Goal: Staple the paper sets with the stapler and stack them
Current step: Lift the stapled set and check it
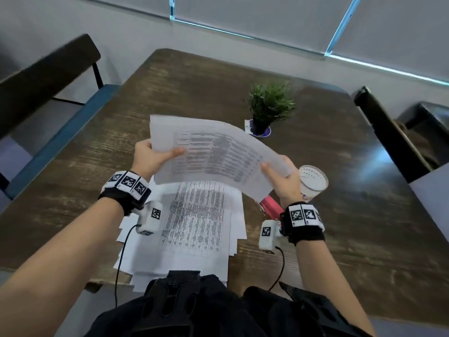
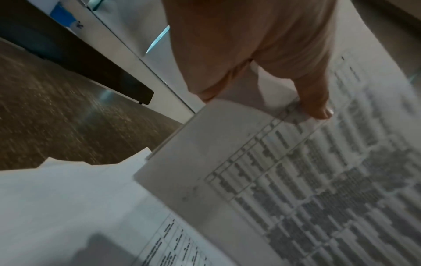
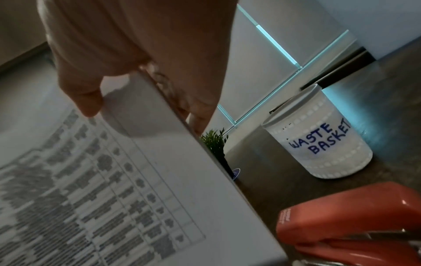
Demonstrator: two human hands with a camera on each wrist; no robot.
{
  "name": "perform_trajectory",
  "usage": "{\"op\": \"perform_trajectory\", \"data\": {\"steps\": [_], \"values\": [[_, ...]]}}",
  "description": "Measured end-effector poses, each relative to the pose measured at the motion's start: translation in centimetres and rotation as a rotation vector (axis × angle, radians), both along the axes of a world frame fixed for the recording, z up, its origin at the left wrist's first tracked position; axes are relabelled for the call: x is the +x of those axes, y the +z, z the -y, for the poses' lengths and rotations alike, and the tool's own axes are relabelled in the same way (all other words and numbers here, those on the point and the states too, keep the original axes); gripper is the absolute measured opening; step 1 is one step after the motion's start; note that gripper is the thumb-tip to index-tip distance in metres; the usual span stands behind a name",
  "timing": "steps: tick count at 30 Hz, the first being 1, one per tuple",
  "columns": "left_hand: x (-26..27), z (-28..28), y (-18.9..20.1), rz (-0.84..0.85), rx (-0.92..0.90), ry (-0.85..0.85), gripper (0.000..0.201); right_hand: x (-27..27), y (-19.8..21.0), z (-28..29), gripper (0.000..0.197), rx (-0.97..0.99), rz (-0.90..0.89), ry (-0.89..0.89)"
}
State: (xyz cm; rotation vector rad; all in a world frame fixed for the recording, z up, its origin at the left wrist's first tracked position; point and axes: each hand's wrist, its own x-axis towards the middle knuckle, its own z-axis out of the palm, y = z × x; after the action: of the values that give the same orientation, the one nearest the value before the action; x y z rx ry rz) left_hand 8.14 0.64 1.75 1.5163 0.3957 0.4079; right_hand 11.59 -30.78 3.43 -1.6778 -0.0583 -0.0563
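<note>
Stapler half hidden under held paper set; print blurred.

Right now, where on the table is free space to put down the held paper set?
Bare wood lies left of the pile and beyond the plant. Crowded on the right: stapler and cup sit beside the right hand.

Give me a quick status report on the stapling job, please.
Both hands grip one paper set, left hand, right hand, lifted above the loose pile. Stapler idle on table. Waste-basket cup stands close beside right hand.
</note>
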Motion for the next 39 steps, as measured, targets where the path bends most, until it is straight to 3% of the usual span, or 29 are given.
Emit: {"op": "perform_trajectory", "data": {"steps": [6, 11, 15, 18, 21, 24, 27, 31, 35, 37, 39], "values": [[0.1, -0.2, -0.9, -0.035, 0.016, -0.018, 0.028, -0.3, -1.3, -2.8, 0.022, -0.019, -0.036, -0.044], [0.0, -1.2, -0.6, 0.055, 0.023, -0.03, 0.031, 0.4, -0.3, -3.7, 0.024, 0.053, -0.093, -0.259], [0.3, -2.1, -0.6, 0.081, 0.064, -0.097, 0.035, 0.4, 0.5, -4.4, 0.02, -0.231, 0.158, -0.312], [0.4, -1.8, 0.0, 0.073, 0.082, -0.15, 0.02, 0.6, 1.0, -5.5, 0.027, -0.767, 0.417, -0.325], [0.2, -0.8, 1.0, 0.113, 0.153, -0.256, 0.014, 0.5, 1.8, -8.1, 0.04, -1.001, 0.639, -0.113], [-0.1, 0.3, 2.2, 0.187, 0.211, -0.298, 0.009, 0.0, 2.5, -10.7, 0.038, -1.091, 0.621, 0.121], [0.1, 0.9, 3.3, 0.215, 0.236, -0.307, 0.011, -0.6, 3.3, -10.5, 0.016, -0.952, 0.543, 0.152], [0.6, 0.7, 3.1, 0.121, 0.288, -0.382, 0.017, -0.9, 3.2, -6.7, 0.006, -0.653, 0.506, 0.003], [1.0, 2.0, 2.4, 0.083, 0.207, -0.365, 0.022, -1.7, 3.7, -1.1, 0.017, -0.32, 0.386, -0.073], [1.0, 4.4, 2.8, 0.109, 0.124, -0.366, 0.017, -2.2, 4.0, 1.4, 0.015, -0.146, 0.346, -0.09], [0.9, 7.7, 3.1, 0.1, 0.028, -0.412, 0.025, -2.8, 3.8, 3.3, 0.012, -0.016, 0.274, -0.105]]}}
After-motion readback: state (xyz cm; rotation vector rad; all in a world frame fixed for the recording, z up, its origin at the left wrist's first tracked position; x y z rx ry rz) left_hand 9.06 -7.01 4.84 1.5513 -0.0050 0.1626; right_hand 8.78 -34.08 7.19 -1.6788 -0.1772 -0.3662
